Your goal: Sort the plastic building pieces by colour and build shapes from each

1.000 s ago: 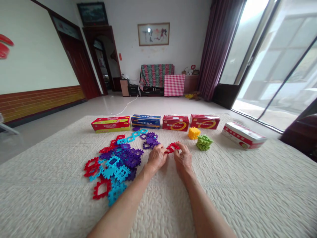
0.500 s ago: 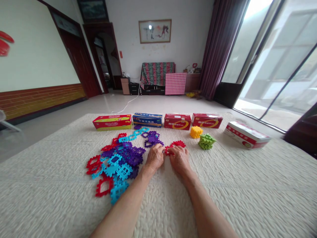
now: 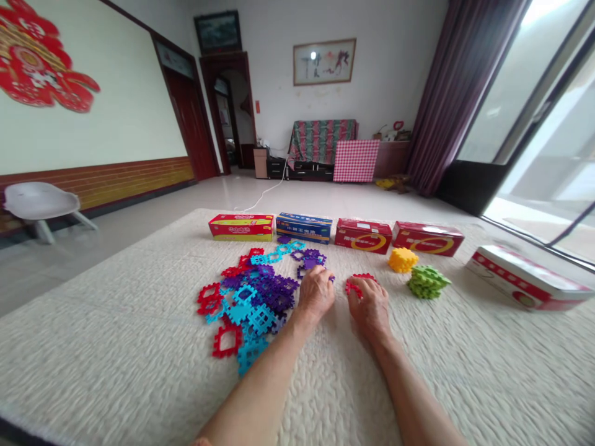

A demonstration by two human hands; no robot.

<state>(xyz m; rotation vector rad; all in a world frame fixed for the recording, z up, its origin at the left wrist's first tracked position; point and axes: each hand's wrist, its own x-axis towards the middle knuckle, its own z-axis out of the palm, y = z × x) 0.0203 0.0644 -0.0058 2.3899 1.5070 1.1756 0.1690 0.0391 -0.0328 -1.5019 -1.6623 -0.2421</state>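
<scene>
My left hand (image 3: pixel 317 291) is closed, with a bit of purple showing at its fingertips beside the small group of purple pieces (image 3: pixel 310 261). My right hand (image 3: pixel 370 303) rests over red toothed pieces (image 3: pixel 360 284), its fingers bent onto them and partly hiding them. Left of my hands spreads a pile of interlocking plastic pieces: purple (image 3: pixel 274 288), light blue (image 3: pixel 261 317) and red (image 3: pixel 227 341). To the right sit a yellow stack (image 3: pixel 403 260) and a green stack (image 3: pixel 427 282) of similar pieces.
Along the far side of the quilted cover (image 3: pixel 139 310) stand a red-yellow box (image 3: pixel 241 228), a blue box (image 3: pixel 304 228) and two dark red boxes (image 3: pixel 363 235) (image 3: pixel 428 238). A white-red box (image 3: pixel 527 277) lies at the right. A white chair (image 3: pixel 44 207) is at the far left.
My hands have moved apart; the left now shows purple at its fingertips, while the right stays at the red pieces. The whole view has turned left.
</scene>
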